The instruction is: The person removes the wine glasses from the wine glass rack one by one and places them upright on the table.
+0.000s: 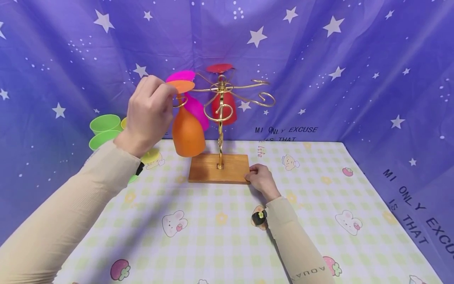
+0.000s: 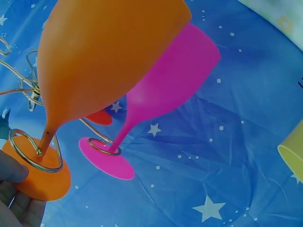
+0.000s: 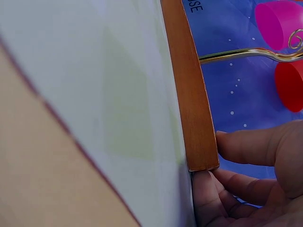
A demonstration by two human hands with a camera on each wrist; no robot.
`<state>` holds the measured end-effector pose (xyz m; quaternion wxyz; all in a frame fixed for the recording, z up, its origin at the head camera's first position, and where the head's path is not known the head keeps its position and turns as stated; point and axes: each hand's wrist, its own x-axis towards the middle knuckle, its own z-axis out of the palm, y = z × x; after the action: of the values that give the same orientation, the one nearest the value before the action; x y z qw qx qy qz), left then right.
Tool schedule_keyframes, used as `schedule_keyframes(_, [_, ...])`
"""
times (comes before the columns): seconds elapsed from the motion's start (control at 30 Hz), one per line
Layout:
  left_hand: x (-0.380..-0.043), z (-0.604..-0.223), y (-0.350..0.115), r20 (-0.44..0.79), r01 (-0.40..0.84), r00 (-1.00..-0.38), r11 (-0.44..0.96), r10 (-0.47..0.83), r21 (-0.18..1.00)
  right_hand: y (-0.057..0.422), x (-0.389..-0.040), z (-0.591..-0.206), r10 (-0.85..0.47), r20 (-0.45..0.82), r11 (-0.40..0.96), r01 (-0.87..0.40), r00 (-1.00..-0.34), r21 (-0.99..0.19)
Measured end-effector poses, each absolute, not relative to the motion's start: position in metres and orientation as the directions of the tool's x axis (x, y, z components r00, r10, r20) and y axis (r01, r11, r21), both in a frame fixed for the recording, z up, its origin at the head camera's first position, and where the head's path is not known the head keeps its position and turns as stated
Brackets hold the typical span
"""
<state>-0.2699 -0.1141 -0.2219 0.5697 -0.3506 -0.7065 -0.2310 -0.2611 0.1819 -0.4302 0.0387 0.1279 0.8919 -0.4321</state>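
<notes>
An orange goblet (image 1: 188, 132) hangs upside down with its stem inside a gold wire loop (image 2: 35, 151) of the rack. My left hand (image 1: 150, 112) pinches the edge of its round foot (image 2: 52, 182). At the right end of the wooden base (image 1: 205, 169), my right hand (image 1: 263, 180) grips the corner, thumb on top and fingers at the end and below. From other arms of the gold rack (image 1: 221, 130) hang a magenta goblet (image 2: 175, 75), just behind the orange one, and a red goblet (image 1: 224, 108) at the back.
Green cups (image 1: 105, 124) and a yellow cup (image 2: 293, 151) stand at the left, partly hidden by my left forearm. Bare wire arms (image 1: 266, 98) stick out to the right of the rack. A starry purple curtain (image 1: 301, 47) hangs behind the checked tablecloth (image 1: 220, 244).
</notes>
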Motion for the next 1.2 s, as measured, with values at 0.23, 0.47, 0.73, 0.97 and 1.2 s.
schedule_keyframes(0.23, [-0.263, -0.221, -0.112, 0.965, 0.771, -0.099, 0.632, 0.242, -0.08, 0.182, -0.261, -0.43, 0.188, -0.189, 0.581, 0.264, -0.964, -0.77])
schedule_keyframes(0.47, [-0.255, -0.218, -0.106, 0.963, 0.779, -0.096, 0.621, 0.25, -0.084, 0.181, -0.263, -0.427, 0.191, -0.193, 0.573, 0.269, -0.962, -0.774])
schedule_keyframes(0.73, [-0.244, -0.217, -0.093, 0.961, 0.796, -0.083, 0.598, 0.264, -0.095, 0.182, -0.262, -0.426, 0.182, -0.183, 0.584, 0.256, -0.966, -0.77])
schedule_keyframes(0.97, [-0.24, -0.216, -0.081, 0.955, 0.813, -0.089, 0.575, 0.282, -0.094, 0.184, -0.261, -0.427, 0.186, -0.183, 0.586, 0.258, -0.965, -0.768])
schedule_keyframes(1.2, [-0.236, -0.216, -0.072, 0.948, 0.822, -0.088, 0.56, 0.306, -0.104, 0.181, -0.26, -0.427, 0.187, -0.179, 0.586, 0.255, -0.966, -0.769])
